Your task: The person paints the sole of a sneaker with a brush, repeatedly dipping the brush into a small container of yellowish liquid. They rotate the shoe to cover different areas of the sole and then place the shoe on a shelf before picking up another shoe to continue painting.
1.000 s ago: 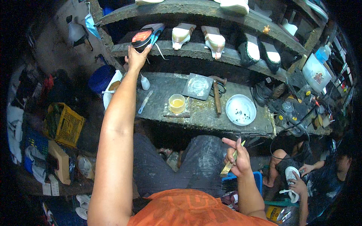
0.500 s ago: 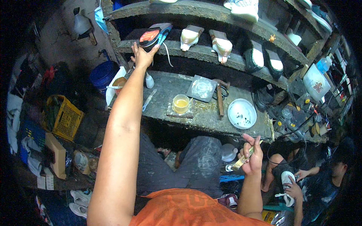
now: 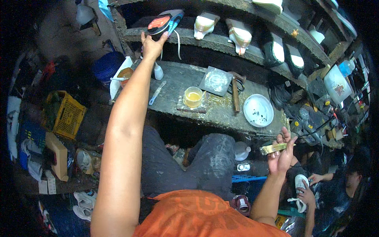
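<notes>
My left hand (image 3: 152,46) reaches far forward, its thumb and fingers round the heel of a shoe (image 3: 158,24) with an orange inside and black and blue upper. That shoe rests on the lower shelf, and a pale lace hangs from it. At the right, my right hand (image 3: 281,156) holds a flat brush (image 3: 273,149) between thumb and fingers, its bristle end pointing left. On the bench between my hands stands a cup of yellowish liquid (image 3: 193,97). Closer to my right hand is a white bowl (image 3: 258,110) with dark specks.
Several shoes, including a white one (image 3: 239,36), line the shelf (image 3: 213,44). The bench (image 3: 169,100) holds a hammer (image 3: 235,94), a square plate (image 3: 215,81), a knife-like tool (image 3: 157,93) and a small bottle (image 3: 158,72). At lower right a person handles a white shoe (image 3: 301,189). A yellow crate (image 3: 70,118) stands left.
My right hand has risen and moved forward and to the right, and the brush has swung from slanted to nearly level. My left hand stays at the shoe's heel. The view has shifted slightly.
</notes>
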Tool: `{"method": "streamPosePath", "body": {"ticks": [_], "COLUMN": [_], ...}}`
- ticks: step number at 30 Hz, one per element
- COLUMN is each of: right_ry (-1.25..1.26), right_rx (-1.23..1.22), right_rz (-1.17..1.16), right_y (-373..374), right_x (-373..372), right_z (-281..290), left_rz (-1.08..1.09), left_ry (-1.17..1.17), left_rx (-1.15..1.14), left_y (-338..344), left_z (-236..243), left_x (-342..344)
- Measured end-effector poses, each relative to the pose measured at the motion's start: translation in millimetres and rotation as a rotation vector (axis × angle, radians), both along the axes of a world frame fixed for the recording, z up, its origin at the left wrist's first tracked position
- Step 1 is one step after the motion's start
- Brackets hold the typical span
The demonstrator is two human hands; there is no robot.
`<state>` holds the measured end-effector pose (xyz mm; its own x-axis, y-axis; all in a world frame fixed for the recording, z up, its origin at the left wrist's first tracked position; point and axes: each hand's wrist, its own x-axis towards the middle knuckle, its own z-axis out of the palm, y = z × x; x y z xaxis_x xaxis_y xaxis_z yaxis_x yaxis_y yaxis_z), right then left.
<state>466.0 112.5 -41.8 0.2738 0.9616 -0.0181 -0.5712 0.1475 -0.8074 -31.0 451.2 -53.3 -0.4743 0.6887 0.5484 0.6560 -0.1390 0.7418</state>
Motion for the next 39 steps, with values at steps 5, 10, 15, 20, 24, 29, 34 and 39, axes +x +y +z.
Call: {"method": "streamPosePath", "body": {"ticks": [5, 10, 15, 20, 24, 29, 34, 39], "right_ry": [0.081, 0.059, 0.064, 0.104, 0.087, -0.160, -0.370, -0.468], "right_rx": [0.130, 0.176, 0.207, 0.065, -0.120, -0.193, -0.168, -0.138], "right_rz": [0.119, 0.148, 0.208, 0.386, 0.522, 0.443, 0.287, 0.324], "right_y": [1, -8, 4, 0, -49, -44, 4, 20], "right_x": [-7, -8, -33, -152, -247, -281, -284, -291], "right_z": [11, 10, 16, 7, -20, -36, -38, -46], "left_rz": [0.026, -0.500, -0.219, -0.230, -0.101, 0.282, 0.432, 0.351], "left_ry": [-0.042, -0.377, 0.036, -0.565, -0.887, -0.537, -0.238, -0.117], "left_rx": [0.106, 0.321, -0.592, -0.688, -0.807, -0.741, -0.845, -1.048], "left_y": [-45, -223, -433, -548, -581, -542, -445, -396], "left_z": [14, -25, -126, -226, -304, -413, -474, -503], "left_x": [12, 34, 8, -12, -57, -165, -248, -278]}}
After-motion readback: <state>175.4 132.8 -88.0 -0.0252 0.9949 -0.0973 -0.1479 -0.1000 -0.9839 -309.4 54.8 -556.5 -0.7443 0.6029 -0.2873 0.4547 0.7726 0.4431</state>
